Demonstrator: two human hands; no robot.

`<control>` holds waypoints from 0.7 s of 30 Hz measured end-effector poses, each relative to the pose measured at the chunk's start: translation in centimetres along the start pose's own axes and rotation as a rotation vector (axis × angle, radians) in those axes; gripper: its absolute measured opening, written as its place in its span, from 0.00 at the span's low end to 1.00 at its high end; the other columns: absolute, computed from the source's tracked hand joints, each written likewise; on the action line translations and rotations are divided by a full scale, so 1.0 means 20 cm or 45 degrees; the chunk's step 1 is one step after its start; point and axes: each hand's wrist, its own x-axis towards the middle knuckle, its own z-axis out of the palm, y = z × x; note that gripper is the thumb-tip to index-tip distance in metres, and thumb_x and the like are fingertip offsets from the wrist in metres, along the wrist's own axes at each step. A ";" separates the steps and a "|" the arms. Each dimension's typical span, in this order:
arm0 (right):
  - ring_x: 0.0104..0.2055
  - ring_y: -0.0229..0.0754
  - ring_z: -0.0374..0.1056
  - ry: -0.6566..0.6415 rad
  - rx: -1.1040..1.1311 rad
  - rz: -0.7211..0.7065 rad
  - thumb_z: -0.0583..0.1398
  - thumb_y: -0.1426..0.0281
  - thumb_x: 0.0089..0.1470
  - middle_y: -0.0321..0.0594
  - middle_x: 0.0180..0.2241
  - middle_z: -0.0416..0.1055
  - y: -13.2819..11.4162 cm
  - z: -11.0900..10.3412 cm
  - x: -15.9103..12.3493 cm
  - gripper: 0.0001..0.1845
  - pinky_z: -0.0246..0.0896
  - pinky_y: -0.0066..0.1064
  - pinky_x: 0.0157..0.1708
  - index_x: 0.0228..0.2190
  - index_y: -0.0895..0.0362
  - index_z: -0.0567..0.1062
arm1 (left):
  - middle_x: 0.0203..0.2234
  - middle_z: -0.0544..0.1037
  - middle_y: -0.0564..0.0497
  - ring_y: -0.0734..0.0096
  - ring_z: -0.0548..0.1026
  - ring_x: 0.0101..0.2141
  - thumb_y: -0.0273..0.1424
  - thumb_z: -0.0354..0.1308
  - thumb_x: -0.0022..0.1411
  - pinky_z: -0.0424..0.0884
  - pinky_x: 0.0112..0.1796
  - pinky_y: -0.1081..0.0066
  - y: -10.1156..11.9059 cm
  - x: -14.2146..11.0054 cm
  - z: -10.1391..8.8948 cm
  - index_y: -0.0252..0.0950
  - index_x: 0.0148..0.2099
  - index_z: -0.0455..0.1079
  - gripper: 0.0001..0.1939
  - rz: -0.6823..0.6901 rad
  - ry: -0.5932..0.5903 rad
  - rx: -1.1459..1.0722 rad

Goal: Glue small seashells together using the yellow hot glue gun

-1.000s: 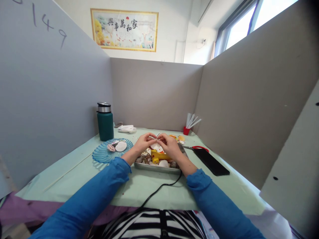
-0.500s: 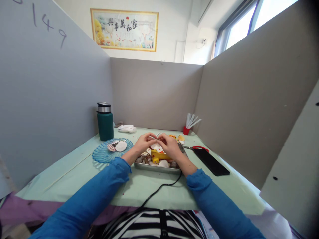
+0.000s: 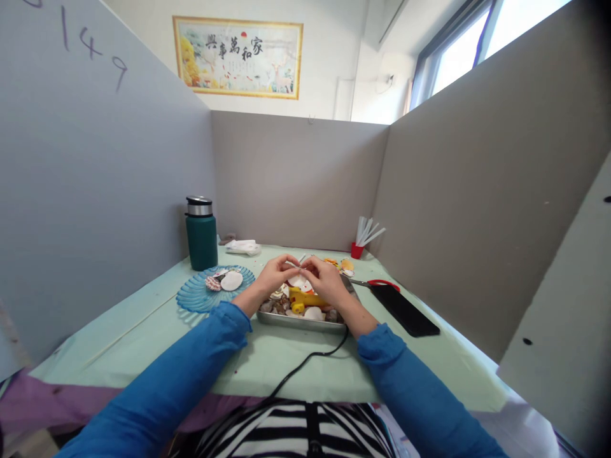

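Observation:
My left hand and my right hand meet fingertip to fingertip above a metal tray. Both are closed in a pinch around something small and pale, too little to name. In the tray lie a yellow glue gun, brownish stones or shells and a white round piece. A black cord runs from the tray's front right toward my lap. Left of my hands, a blue fluted plate holds a white disc and a red-and-white patterned piece.
A green bottle stands at the back left, near a white packet. Back right is a red cup of translucent sticks. Red-handled scissors and a black phone-like slab lie right of the tray. Grey partitions enclose the table.

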 end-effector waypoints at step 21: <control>0.27 0.37 0.65 0.000 -0.030 -0.008 0.57 0.67 0.55 0.35 0.26 0.73 0.00 0.00 0.00 0.06 0.55 0.27 0.29 0.33 0.56 0.73 | 0.22 0.74 0.54 0.74 0.73 0.24 0.39 0.64 0.48 0.68 0.23 0.77 0.01 0.00 0.01 0.34 0.36 0.66 0.18 -0.016 0.014 -0.002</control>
